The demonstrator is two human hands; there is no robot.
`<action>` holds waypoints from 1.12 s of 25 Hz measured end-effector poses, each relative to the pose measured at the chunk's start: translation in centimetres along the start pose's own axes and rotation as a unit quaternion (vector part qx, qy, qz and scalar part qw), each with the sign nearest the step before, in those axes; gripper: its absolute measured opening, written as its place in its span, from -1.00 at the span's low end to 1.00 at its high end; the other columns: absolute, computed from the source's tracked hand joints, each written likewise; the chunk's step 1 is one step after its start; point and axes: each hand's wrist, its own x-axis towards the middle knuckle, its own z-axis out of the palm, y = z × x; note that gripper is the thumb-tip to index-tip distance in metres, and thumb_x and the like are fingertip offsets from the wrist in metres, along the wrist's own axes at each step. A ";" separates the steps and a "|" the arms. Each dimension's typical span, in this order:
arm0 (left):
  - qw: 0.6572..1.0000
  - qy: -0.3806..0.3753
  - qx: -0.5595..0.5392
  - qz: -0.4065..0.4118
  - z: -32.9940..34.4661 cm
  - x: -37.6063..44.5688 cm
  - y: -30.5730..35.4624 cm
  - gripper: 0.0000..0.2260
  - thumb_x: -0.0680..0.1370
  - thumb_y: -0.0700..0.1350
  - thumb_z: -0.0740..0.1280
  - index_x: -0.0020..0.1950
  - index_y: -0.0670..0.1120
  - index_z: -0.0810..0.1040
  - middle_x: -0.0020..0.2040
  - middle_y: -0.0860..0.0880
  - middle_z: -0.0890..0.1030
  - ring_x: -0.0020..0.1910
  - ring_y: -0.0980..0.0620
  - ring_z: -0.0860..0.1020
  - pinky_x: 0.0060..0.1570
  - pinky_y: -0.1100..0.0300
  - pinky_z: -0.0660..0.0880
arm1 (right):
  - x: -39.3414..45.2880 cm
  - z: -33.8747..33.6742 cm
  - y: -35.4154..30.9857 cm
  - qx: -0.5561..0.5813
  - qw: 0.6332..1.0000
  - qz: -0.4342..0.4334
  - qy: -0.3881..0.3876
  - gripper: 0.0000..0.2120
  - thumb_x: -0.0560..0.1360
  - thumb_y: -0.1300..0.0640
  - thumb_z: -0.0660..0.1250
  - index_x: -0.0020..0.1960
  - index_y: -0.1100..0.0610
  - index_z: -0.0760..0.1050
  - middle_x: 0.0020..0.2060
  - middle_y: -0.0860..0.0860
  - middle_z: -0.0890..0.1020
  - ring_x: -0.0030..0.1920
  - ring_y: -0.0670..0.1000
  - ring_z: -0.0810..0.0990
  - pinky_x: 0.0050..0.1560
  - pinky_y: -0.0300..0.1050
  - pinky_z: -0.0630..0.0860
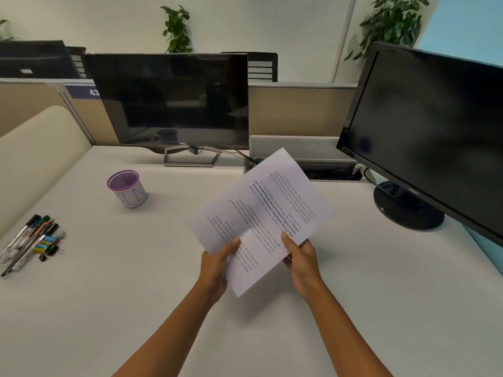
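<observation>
Printed white paper sheets (268,202) are held up above the middle of the white desk (136,295), tilted so the text runs sideways. My left hand (217,263) pinches the lower left edge, thumb on top. My right hand (300,258) pinches the lower right edge, thumb lying on the printed face. The sheets overlap and fan apart slightly, and I cannot tell how many there are.
A purple mesh pen cup (126,188) stands at the left. Several markers, pens and binder clips (32,242) lie near the left edge. A Dell monitor (171,100) stands at the back, and an Acer monitor (435,131) at the right. A cable tray (326,170) sits behind the papers.
</observation>
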 end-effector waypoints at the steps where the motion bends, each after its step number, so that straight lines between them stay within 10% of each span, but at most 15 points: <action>1: 1.000 -0.002 0.004 -0.009 0.3 -0.1 0.0 -0.56 0.44 -0.16 0.51 0.27 -0.04 0.49 0.09 -0.18 0.70 -0.01 -0.24 0.70 -0.19 -0.05 0.65 | 0.0 0.4 -0.1 0.007 1.000 -0.012 -0.002 -0.59 0.59 0.23 0.35 0.41 0.00 0.44 0.23 -0.01 0.66 0.19 0.00 0.66 0.06 -0.11 0.65; 10: 0.949 -0.146 -0.242 -0.140 -5.8 0.6 4.2 -0.04 0.25 0.58 0.26 0.39 -0.11 0.54 0.42 -0.17 0.51 0.35 -0.26 0.50 0.28 -0.21 0.45 | 0.6 -1.7 -3.5 -0.126 0.988 -0.011 -0.087 -0.72 0.62 0.22 0.30 0.27 -0.05 0.55 0.19 -0.06 0.69 0.16 -0.03 0.68 0.07 -0.09 0.65; 18: 0.960 -0.224 0.052 -0.160 -3.5 1.5 6.4 -0.38 0.47 0.34 0.31 0.37 -0.05 0.56 0.31 -0.19 0.60 0.21 -0.23 0.61 0.11 -0.10 0.58 | 0.0 -1.1 -4.5 -0.236 0.963 -0.031 -0.126 -0.72 0.63 0.20 0.29 0.33 0.07 0.53 0.16 -0.01 0.69 0.11 0.00 0.70 0.05 -0.07 0.65; 28: 0.963 -0.147 0.206 0.095 -0.4 0.5 6.0 -0.72 0.47 0.04 0.48 0.18 0.10 0.66 0.14 -0.02 0.70 0.06 -0.08 0.68 -0.02 0.05 0.64 | -0.8 0.5 -4.6 -0.221 0.961 -0.159 -0.051 -0.83 0.65 0.07 0.26 0.17 -0.16 0.53 0.00 -0.18 0.68 0.01 -0.03 0.68 -0.17 -0.24 0.65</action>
